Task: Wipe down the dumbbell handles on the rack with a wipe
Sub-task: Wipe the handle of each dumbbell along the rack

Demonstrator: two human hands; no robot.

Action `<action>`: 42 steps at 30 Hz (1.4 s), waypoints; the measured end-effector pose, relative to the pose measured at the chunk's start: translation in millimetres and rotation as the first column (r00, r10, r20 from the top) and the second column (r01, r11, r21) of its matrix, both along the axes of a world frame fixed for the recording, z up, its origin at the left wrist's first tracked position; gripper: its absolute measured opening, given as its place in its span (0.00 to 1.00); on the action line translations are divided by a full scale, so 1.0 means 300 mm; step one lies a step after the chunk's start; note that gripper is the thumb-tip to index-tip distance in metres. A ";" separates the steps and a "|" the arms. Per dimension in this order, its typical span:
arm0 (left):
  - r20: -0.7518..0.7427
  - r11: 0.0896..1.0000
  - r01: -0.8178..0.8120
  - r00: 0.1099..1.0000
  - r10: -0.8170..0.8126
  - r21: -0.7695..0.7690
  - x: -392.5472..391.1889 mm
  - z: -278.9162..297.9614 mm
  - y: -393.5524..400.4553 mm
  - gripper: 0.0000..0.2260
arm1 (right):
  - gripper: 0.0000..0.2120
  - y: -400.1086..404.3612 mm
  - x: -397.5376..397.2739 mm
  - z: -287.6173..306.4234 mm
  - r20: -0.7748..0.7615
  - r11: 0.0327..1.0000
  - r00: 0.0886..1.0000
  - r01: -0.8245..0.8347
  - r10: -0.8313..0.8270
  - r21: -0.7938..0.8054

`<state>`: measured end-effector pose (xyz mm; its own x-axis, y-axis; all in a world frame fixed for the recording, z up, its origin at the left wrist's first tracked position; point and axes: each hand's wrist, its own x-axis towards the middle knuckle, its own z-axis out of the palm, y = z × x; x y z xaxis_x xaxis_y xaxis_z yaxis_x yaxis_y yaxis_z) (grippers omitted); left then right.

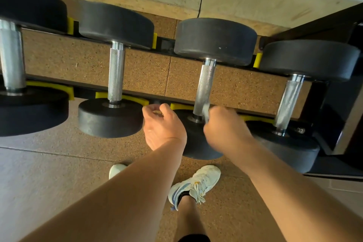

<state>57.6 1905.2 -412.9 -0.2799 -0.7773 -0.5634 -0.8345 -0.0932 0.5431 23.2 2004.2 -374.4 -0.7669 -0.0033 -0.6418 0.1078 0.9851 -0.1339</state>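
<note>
Head view looks straight down over a black metal rack [137, 92] with yellow cradles [177, 106], carrying four dumbbells side by side. Each has thick, matte black round heads and a bright steel handle with fine knurling; the floor beneath is speckled cork-brown matting [88, 61].

The right hand [224, 124] is clenched around a small whitish wipe [206, 113], blurred by motion, and holds it against the near end of the third dumbbell handle [205, 84], just above the collar where the handle meets the near head [196, 143]. The fingers themselves are turned away from the camera, so only the knuckles and back of the hand show; the wipe sticks out at the thumb side, touching the steel.

The left hand [162, 125] hangs between the near heads of the second dumbbell [115, 76] and the third, just in front of the rack's front rail. Its fingers [151, 108] are loosely curled, thumb apart, and grasp nothing; whether the fingertips touch the rail cannot be told.

The fourth dumbbell handle [288, 102] lies to the right, the large first one [11, 57] at the far left. Below, a white laced sneaker [194, 184] with blue stripes stands on the floor, the toe of another [116, 170] just beside the left forearm
</note>
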 end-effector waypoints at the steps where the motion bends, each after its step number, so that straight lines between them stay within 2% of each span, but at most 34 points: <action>1: 0.004 1.000 0.000 1.000 0.000 0.003 0.001 -0.001 0.000 0.05 | 0.11 0.027 0.006 -0.002 0.100 1.000 0.995 0.006 -0.006 -0.002; 2: 0.006 1.000 0.000 1.000 0.000 0.007 0.003 -0.001 0.002 0.05 | 0.10 0.052 -0.012 0.006 0.151 0.997 0.987 0.063 -0.055 -0.052; 3: 0.003 1.000 -0.001 1.000 0.001 0.007 0.003 -0.001 0.002 0.05 | 0.10 0.059 -0.050 0.028 0.186 0.946 0.950 0.282 -0.252 -0.157; 4: -0.002 1.000 -0.002 1.000 0.002 0.007 0.002 0.000 0.001 0.05 | 0.10 0.062 -0.100 0.049 0.187 0.818 0.858 0.512 -0.478 -0.261; 5: -0.004 1.000 -0.005 1.000 0.005 0.007 0.001 -0.001 0.001 0.05 | 0.08 0.062 -0.146 0.061 0.162 0.638 0.711 0.692 -0.685 -0.340; 6: -0.003 1.000 -0.008 1.000 0.008 0.007 0.000 -0.001 0.002 0.05 | 0.07 0.054 -0.180 0.062 0.114 0.507 0.590 0.764 -0.800 -0.399; 7: -0.002 1.000 -0.010 1.000 0.010 0.008 -0.002 -0.002 0.002 0.05 | 0.07 0.025 -0.198 0.056 0.066 0.478 0.554 0.767 -0.830 -0.429; 8: 0.000 1.000 -0.011 1.000 0.011 0.010 -0.004 0.000 0.002 0.05 | 0.08 -0.018 -0.198 0.055 0.029 0.536 0.607 0.721 -0.794 -0.439; 9: 0.005 1.000 -0.013 1.000 0.013 0.011 -0.004 0.001 0.003 0.06 | 0.12 -0.061 -0.173 0.055 -0.033 0.663 0.718 0.624 -0.696 -0.413; 11: 0.013 1.000 -0.019 1.000 0.019 -0.001 -0.003 0.003 0.003 0.06 | 0.22 -0.091 -0.102 0.043 -0.165 0.901 0.902 0.353 -0.400 -0.253; 12: 0.012 1.000 -0.022 1.000 0.022 -0.003 -0.002 0.005 0.004 0.06 | 0.23 -0.080 -0.072 0.047 -0.171 0.962 0.954 0.218 -0.246 -0.165; 13: 0.009 1.000 -0.023 1.000 0.023 -0.001 -0.003 0.007 0.005 0.07 | 0.22 -0.055 -0.040 0.047 -0.131 0.993 0.987 0.082 -0.092 -0.080; 15: 0.004 0.999 -0.031 0.999 0.031 0.005 -0.005 0.012 0.005 0.06 | 0.18 -0.012 0.009 0.068 0.026 0.981 0.982 -0.188 0.186 0.046; 17: 0.011 0.999 -0.035 0.999 0.035 0.012 -0.007 0.022 0.004 0.06 | 0.16 0.010 0.016 0.087 0.123 0.953 0.946 -0.304 0.300 0.010; 19: 0.011 0.999 -0.038 0.999 0.038 0.013 -0.009 0.022 0.002 0.06 | 0.12 0.006 -0.031 0.125 0.149 0.963 0.952 -0.257 0.267 -0.083; 21: 0.023 0.999 -0.036 0.999 0.036 0.024 -0.005 0.018 0.000 0.05 | 0.08 -0.013 -0.085 0.166 0.097 0.963 0.993 -0.033 0.061 -0.266; 23: 0.012 0.997 -0.017 1.000 0.016 0.074 -0.003 0.021 -0.001 0.03 | 0.07 -0.074 -0.103 0.205 0.013 0.822 0.961 0.242 -0.275 -0.516; 24: 0.006 0.994 0.013 1.000 -0.014 0.106 0.001 0.025 -0.006 0.03 | 0.07 -0.121 -0.100 0.220 0.029 0.735 0.930 0.309 -0.367 -0.604; 26: -0.006 0.975 0.130 0.991 -0.131 0.178 0.029 0.035 -0.038 0.03 | 0.08 -0.237 -0.086 0.211 0.111 0.660 0.922 0.347 -0.372 -0.666; 27: -0.029 0.951 0.205 0.979 -0.204 0.233 0.048 0.043 -0.067 0.04 | 0.10 -0.299 -0.083 0.194 0.108 0.694 0.939 0.316 -0.327 -0.647; 29: -0.089 0.864 0.366 0.929 -0.358 0.347 0.117 0.074 -0.154 0.04 | 0.13 -0.438 -0.095 0.150 -0.081 0.829 0.979 0.115 -0.189 -0.548; 31: -0.142 0.775 0.521 0.850 -0.506 0.358 0.211 0.112 -0.281 0.05 | 0.11 -0.574 -0.119 0.092 -0.389 0.888 0.921 -0.168 -0.014 -0.428; 32: -0.151 0.752 0.576 0.815 -0.560 0.319 0.256 0.126 -0.357 0.05 | 0.11 -0.632 -0.135 0.059 -0.522 0.865 0.845 -0.344 0.116 -0.364; 34: -0.137 0.735 0.640 0.767 -0.627 0.222 0.309 0.143 -0.531 0.04 | 0.18 -0.689 -0.176 -0.047 -0.639 0.718 0.603 -0.687 0.477 -0.112; 35: -0.124 0.724 0.670 0.742 -0.659 0.161 0.316 0.145 -0.620 0.03 | 0.19 -0.693 -0.189 -0.109 -0.624 0.636 0.517 -0.771 0.586 -0.041; 37: -0.128 0.671 0.742 0.665 -0.736 -0.002 0.307 0.141 -0.771 0.04 | 0.14 -0.692 -0.168 -0.165 -0.432 0.535 0.482 -0.845 0.762 0.002; 39: -0.151 0.615 0.780 0.598 -0.787 -0.119 0.265 0.136 -0.867 0.05 | 0.08 -0.684 -0.113 -0.170 -0.227 0.409 0.413 -0.910 0.882 -0.065; 41: -0.143 0.619 0.776 0.603 -0.785 -0.123 0.211 0.130 -0.885 0.05 | 0.06 -0.692 -0.115 -0.127 -0.205 0.307 0.327 -0.943 0.922 -0.126; 42: -0.134 0.655 0.752 0.643 -0.754 -0.081 0.176 0.122 -0.867 0.05 | 0.09 -0.702 -0.148 -0.103 -0.227 0.332 0.343 -0.939 0.911 -0.086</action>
<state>110.5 1645.0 -376.2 -0.8479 -0.2704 -0.4560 -0.5255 0.5420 0.6558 -21.0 1793.6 -405.4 -0.2582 -0.8559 -0.4481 -0.8879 0.3931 -0.2391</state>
